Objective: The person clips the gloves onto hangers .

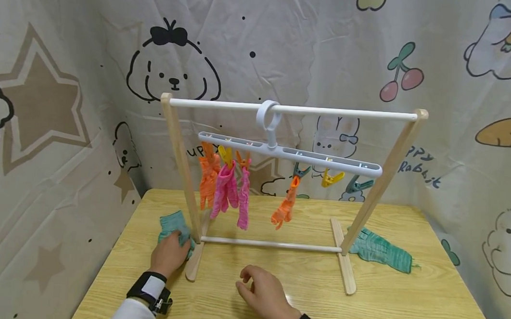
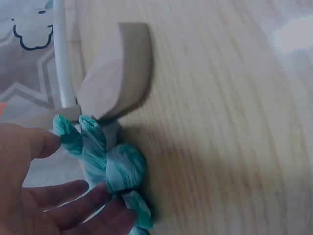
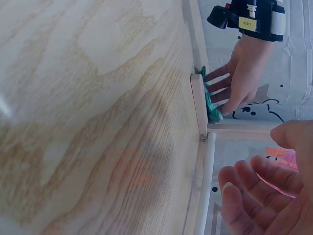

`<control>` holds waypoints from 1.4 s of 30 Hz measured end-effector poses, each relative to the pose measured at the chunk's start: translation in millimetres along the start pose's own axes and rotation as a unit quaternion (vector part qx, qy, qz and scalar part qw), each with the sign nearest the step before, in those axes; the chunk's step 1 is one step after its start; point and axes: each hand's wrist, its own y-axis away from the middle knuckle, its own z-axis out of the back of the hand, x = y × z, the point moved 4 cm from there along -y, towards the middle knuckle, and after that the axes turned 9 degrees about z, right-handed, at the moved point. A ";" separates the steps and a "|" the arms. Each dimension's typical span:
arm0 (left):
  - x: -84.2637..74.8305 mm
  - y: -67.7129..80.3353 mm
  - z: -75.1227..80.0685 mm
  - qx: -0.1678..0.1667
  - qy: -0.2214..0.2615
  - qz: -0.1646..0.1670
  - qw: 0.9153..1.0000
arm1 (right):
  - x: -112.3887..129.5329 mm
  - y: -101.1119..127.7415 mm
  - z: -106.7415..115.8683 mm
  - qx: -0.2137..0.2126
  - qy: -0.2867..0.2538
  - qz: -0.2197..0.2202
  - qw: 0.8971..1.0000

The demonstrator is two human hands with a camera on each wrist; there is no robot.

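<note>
On the table's left side, my left hand [image 1: 170, 254] reaches over a small teal knit glove [image 1: 175, 223] beside the rack's left foot. In the left wrist view the thumb and fairly straight fingers spread around the bunched glove [image 2: 124, 166], fingertips against it. My right hand [image 1: 267, 293] hovers over the table's front middle with loosely bent fingers and holds nothing. Small orange and pink gloves hang by clips from a white clip hanger [image 1: 325, 158], among them an orange glove [image 1: 286, 204] right of its hook. A second teal glove [image 1: 382, 250] lies at the right foot.
The hanger's ring hooks over the top bar [image 1: 349, 113] of a wooden rack [image 1: 368, 199]. A yellow clip [image 1: 332, 178] and a blue-grey clip [image 1: 359, 185] hang without gloves. A white lower bar [image 1: 272, 245] joins the rack's feet. A patterned curtain [image 1: 260, 78] stands behind the table [image 1: 421, 303].
</note>
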 end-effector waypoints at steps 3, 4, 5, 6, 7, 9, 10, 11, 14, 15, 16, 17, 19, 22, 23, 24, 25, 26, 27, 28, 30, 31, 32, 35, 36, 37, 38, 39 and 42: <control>8.6 -2.1 0.0 -0.017 -0.017 0.002 1.000 | 0.5 -0.3 0.9 0.001 0.002 0.000 1.000; 11.3 -2.9 0.0 -0.019 -0.023 0.004 1.000 | 0.3 -0.4 0.8 0.002 0.001 -0.001 1.000; 14.2 -3.7 0.0 -0.021 -0.029 0.007 0.999 | 0.3 -0.2 1.0 0.003 0.000 -0.002 1.000; 16.7 -4.1 0.0 -0.021 -0.034 0.010 0.999 | 0.1 -0.1 1.0 0.004 -0.002 -0.003 1.000; 19.3 -4.2 0.0 -0.018 -0.040 0.014 0.999 | -0.1 0.0 0.9 0.005 -0.003 -0.004 1.000; 23.9 -4.8 -0.3 -0.010 -0.051 0.020 0.998 | -0.7 0.4 0.5 0.007 -0.005 -0.006 1.000; 25.6 -4.9 -0.2 -0.007 -0.055 0.019 0.998 | -0.9 0.5 0.4 0.009 -0.006 -0.007 1.000; 26.6 -4.8 -0.1 -0.004 -0.058 0.017 0.998 | -1.1 0.8 0.3 0.009 -0.006 -0.007 1.000; 29.1 -4.8 0.1 0.002 -0.067 0.009 0.998 | -2.0 0.9 -0.8 0.010 -0.003 -0.008 1.000; 29.7 -5.0 -0.1 0.003 -0.070 0.008 0.998 | -2.3 0.8 -1.3 0.011 -0.004 -0.009 1.000; 30.0 -4.9 0.0 0.002 -0.072 0.006 0.997 | -2.4 0.7 -1.7 0.011 -0.005 -0.009 1.000; 30.0 -4.8 -0.1 0.002 -0.075 0.005 0.997 | -2.7 0.5 -2.2 0.012 -0.006 -0.009 1.000; 29.5 -4.6 -0.4 0.003 -0.078 -0.001 0.997 | -3.3 0.1 -3.2 0.014 -0.007 -0.011 1.000; 28.0 -4.1 -1.7 0.008 -0.085 -0.010 0.996 | -4.1 -0.7 -4.1 0.021 -0.011 -0.020 1.000; 27.6 -4.1 -2.4 0.010 -0.088 -0.012 0.996 | -4.5 -0.9 -4.6 0.024 -0.013 -0.024 0.999; 27.1 -3.9 -2.8 0.011 -0.090 -0.014 0.996 | -4.8 -1.1 -5.0 0.027 -0.014 -0.028 0.999; 27.3 -4.1 -3.7 0.012 -0.095 -0.015 0.995 | -5.1 -1.3 -5.4 0.030 -0.016 -0.031 0.999; 27.5 -4.2 -4.3 0.012 -0.098 -0.016 0.995 | -5.3 -1.6 -5.8 0.032 -0.017 -0.034 0.999; 27.7 -4.4 -4.8 0.011 -0.100 -0.017 0.995 | -5.5 -1.7 -6.2 0.034 -0.018 -0.035 0.999; 27.9 -4.1 -5.0 0.008 -0.102 -0.018 0.995 | -5.2 -1.7 -6.6 0.035 -0.019 -0.035 0.999; 28.0 -3.7 -5.1 0.005 -0.103 -0.022 0.994 | -5.2 -1.5 -7.3 0.035 -0.021 -0.034 0.999; 28.2 -3.5 -5.1 0.004 -0.102 -0.024 0.995 | -5.0 -1.4 -7.5 0.034 -0.022 -0.033 0.999; 27.9 -3.0 -4.8 0.003 -0.100 -0.026 0.995 | -4.8 -1.2 -7.6 0.034 -0.022 -0.032 0.999; 26.6 -1.2 -4.2 0.010 -0.094 -0.032 0.995 | -4.5 -0.5 -8.2 0.032 -0.021 -0.031 0.999; 26.1 -0.5 -4.1 0.014 -0.092 -0.032 0.995 | -4.2 -0.3 -8.3 0.032 -0.020 -0.031 0.999; 26.0 -0.2 -4.3 0.019 -0.090 -0.031 0.995 | -4.1 -0.1 -8.6 0.031 -0.019 -0.030 0.999; 25.6 0.3 -4.3 0.022 -0.089 -0.031 0.995 | -3.9 0.0 -8.9 0.031 -0.018 -0.029 0.999; 25.4 0.5 -4.3 0.026 -0.088 -0.030 0.995 | -3.6 0.2 -9.3 0.031 -0.017 -0.029 0.999; 26.4 0.3 -4.5 0.034 -0.084 -0.028 0.995 | -3.1 -0.1 -10.4 0.031 -0.016 -0.026 0.999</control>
